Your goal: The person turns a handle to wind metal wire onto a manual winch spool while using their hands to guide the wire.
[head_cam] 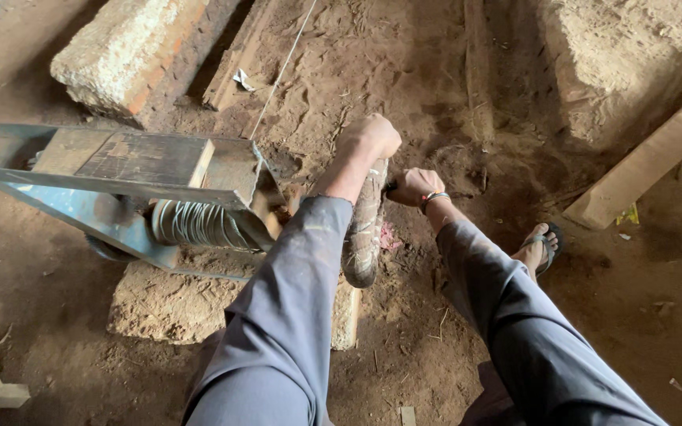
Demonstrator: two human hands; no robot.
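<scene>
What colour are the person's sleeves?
Grey sleeves, lightly stained, seen in the head view.

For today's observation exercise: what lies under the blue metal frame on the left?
Under the blue metal frame sits a coil of pale wire, and below it a rough sandy block on the dirt floor. The frame covers the coil's upper part and mounting.
</scene>
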